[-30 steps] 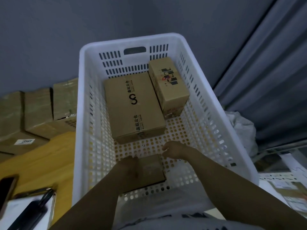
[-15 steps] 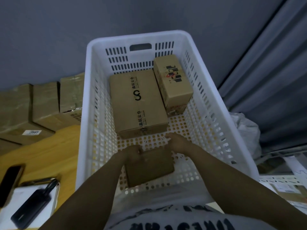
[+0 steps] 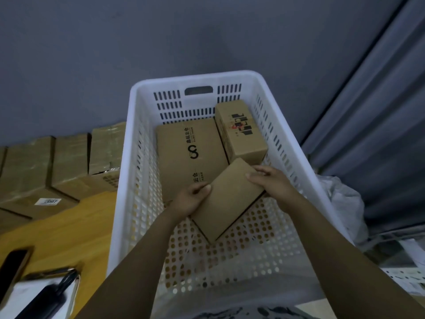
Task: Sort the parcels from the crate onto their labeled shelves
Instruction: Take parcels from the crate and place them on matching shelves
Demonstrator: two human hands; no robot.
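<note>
A white perforated crate [image 3: 282, 143] stands in front of me. A small plain cardboard parcel [image 3: 227, 199] is raised off the crate floor and tilted, held between both hands. My left hand [image 3: 192, 200] grips its left edge, thumb on top. My right hand [image 3: 270, 181] grips its upper right edge. Behind it lie a large flat box with black print [image 3: 187, 150] and a smaller upright box with a dark logo [image 3: 241, 132] in the far right corner.
Several taped cardboard boxes [image 3: 57, 166] lie left of the crate, one with a white label [image 3: 48, 201]. A wooden surface [image 3: 69, 231] holds a phone [image 3: 12, 267] and a pad with a dark device [image 3: 43, 295]. Grey curtain [image 3: 372, 125] on the right.
Both hands have lifted the small parcel from the crate floor and turned it, so it now tilts above the big box's near edge. The view has shifted.
</note>
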